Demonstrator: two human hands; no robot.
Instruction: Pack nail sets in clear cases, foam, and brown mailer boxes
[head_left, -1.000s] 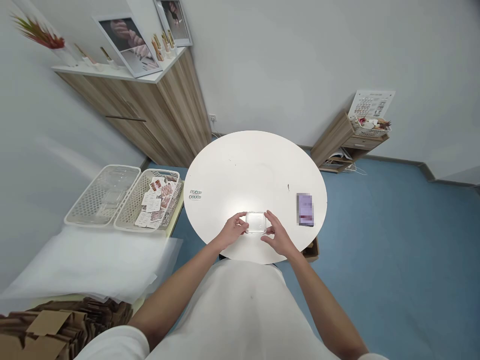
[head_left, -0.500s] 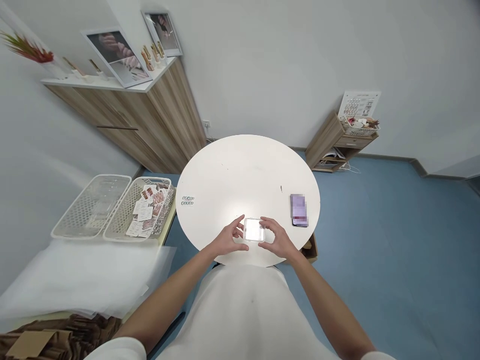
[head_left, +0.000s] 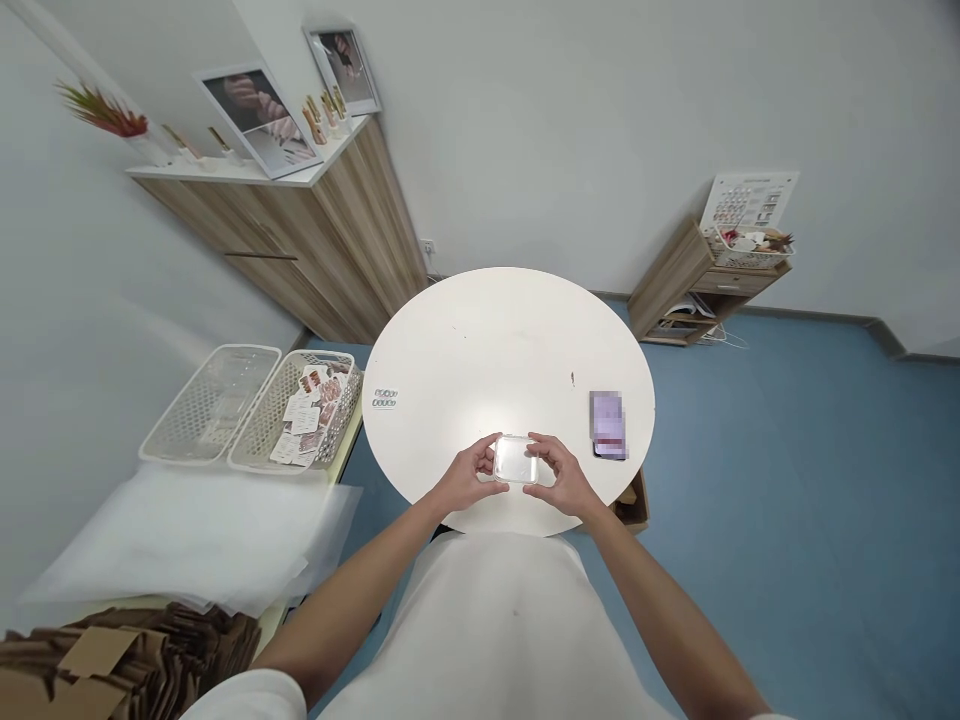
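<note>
Head view: a clear box [head_left: 516,464] between two bare hands, right at the near side of the round white table [head_left: 510,330]!

So the box is between the hands, that much is done; the small two-row set [head_left: 385,399] lies well apart at the table's left, no hand on it, and with shine across the box I can't tell its contents or how much handling is left. Now the pose: left hand [head_left: 465,484] and right hand [head_left: 565,484] come in from either side, forearms angled inward, fingers at the far corners, thumbs by the near ones. Both are part-open, curved around the box; fingertips seem to touch, but whether they grip it or it is lifted, I can't tell.
</note>
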